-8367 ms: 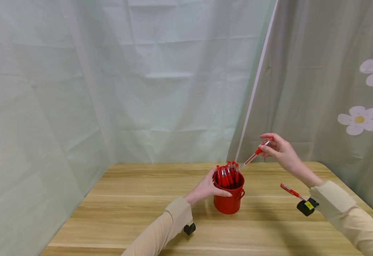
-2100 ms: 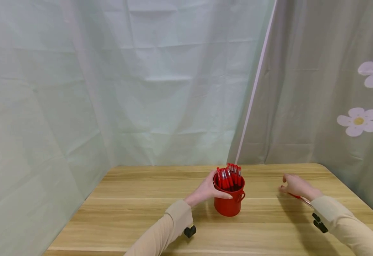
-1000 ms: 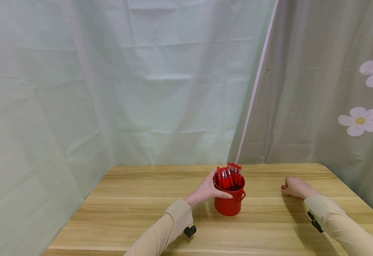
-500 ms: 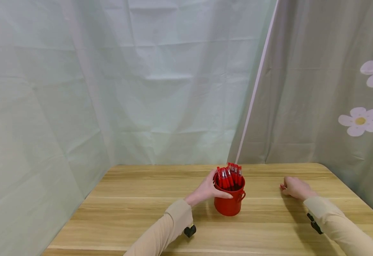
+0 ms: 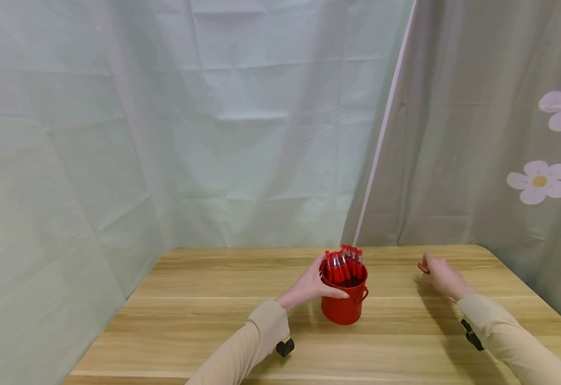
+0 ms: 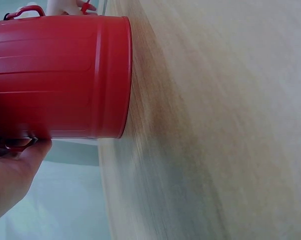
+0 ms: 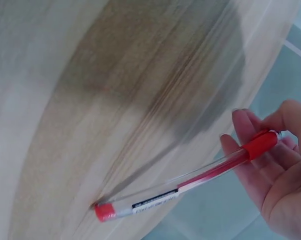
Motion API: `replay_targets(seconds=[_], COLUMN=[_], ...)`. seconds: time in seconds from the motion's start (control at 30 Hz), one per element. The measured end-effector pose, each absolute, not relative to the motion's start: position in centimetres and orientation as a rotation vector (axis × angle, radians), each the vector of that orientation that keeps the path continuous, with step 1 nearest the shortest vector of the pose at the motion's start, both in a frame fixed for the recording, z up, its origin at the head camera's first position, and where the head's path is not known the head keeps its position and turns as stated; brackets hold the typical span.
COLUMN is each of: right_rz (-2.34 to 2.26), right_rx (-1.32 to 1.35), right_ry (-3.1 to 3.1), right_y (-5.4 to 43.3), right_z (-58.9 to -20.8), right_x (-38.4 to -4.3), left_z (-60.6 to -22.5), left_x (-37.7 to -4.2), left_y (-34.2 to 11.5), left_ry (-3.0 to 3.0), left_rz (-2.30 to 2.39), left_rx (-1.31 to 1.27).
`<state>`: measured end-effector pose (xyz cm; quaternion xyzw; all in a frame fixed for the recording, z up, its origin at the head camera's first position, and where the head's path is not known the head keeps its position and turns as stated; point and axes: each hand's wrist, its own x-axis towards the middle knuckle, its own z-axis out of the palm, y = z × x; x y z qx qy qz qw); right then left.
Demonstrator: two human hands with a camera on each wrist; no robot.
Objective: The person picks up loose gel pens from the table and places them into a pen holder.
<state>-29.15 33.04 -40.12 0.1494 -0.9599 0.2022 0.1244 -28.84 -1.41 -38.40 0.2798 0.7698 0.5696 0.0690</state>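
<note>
A small red metal bucket (image 5: 340,311) stands upright on the table, with several red-capped pens (image 5: 343,268) packed in it and leaning. My left hand (image 5: 311,283) holds the bucket at its left side, thumb along the front of the rim. In the left wrist view the bucket's wall (image 6: 60,75) fills the upper left, beside part of that hand (image 6: 13,175). Right of the bucket, my right hand (image 5: 446,278) pinches a clear-barrelled red gel pen (image 7: 210,175) near its red grip. The pen's red end plug (image 7: 105,212) is low, right by its shadow on the wood.
The wooden table (image 5: 203,315) spans the lower view, its back edge close to a pale hanging sheet (image 5: 261,133). A grey curtain with white flowers (image 5: 539,182) hangs at the right. The bucket has a small side handle (image 5: 363,294) facing right.
Earlier, my right hand held a pen over the bucket, then reached down to a pen on the table. Now it has that pen and has risen slightly. The left hand stays on the bucket.
</note>
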Motion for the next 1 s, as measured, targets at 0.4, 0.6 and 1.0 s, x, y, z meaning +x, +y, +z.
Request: replay_targets(seconds=[0.4, 0.6, 1.0], right_rz=[0.643, 0.635, 0.729], right_rx=[0.481, 0.516, 0.566], right_ry=[-2.775, -2.746, -2.616], right_y=[32.5, 32.1, 30.5], right_z=[-39.5, -38.9, -37.0], right_x=[-29.1, -29.3, -29.3], left_z=[-38.5, -38.4, -38.2], left_x=[-28.9, -28.9, -28.7], left_y=[-1.5, -1.4, -1.5], left_ry=[2.321, 2.324, 2.341], left_rz=[1.709, 1.699, 1.689], left_rx=[0.839, 0.834, 0.83])
